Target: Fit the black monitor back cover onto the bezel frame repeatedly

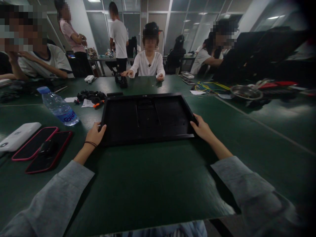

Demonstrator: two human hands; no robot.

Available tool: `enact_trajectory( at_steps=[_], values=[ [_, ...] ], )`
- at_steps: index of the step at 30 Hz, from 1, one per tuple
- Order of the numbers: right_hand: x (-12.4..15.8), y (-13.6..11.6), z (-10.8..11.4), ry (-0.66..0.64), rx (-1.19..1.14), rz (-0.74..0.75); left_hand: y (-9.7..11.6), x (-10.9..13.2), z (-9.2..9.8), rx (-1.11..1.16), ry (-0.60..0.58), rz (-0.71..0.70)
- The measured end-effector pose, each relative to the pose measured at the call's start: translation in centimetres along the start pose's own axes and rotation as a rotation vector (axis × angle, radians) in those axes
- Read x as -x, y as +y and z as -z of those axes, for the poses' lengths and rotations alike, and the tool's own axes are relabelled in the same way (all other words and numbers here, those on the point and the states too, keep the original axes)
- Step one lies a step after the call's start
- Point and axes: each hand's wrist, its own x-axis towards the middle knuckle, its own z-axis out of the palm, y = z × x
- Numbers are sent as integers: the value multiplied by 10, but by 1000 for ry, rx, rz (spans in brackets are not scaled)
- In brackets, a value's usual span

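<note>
A shallow black rectangular housing [120, 121] lies face-up at the middle of the green table [158, 184], in front of the person; whether its underside rests fully on the surface cannot be told. The left hand [95, 133] holds its left edge, thumb over the rim, and the right hand [201, 127] grips the right edge the same way; the fingers beneath are mostly hidden.

Since both hands hold only the sides, an uneven lift or a slipping thumb could tip the housing and let a corner knock the tabletop. Swinging it left could topple the clear bottle [59, 110], which stands near the left hand. Pushing it away could catch the tangled black cables [91, 97] just beyond its far left corner.

Farther left lie a white device [21, 135] and a red-edged phone [32, 144]. At the far right sits a metal bowl [247, 92], well apart. Across the table, a co-worker's hand [128, 73] hovers by a black object [120, 80].
</note>
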Motion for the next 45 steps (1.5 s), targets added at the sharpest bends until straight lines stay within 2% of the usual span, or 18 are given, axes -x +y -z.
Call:
enact_trajectory(
  at_steps=[17,28,45],
  values=[
    [-1,6,-3,17,-6,23,7,4,3,-21,-2,3],
    [-2,5,-2,-6,31,4,-1,-1,-1,-26,7,-13],
    [0,2,-1,-6,15,12,2,1,0,2,0,7]
  ],
)
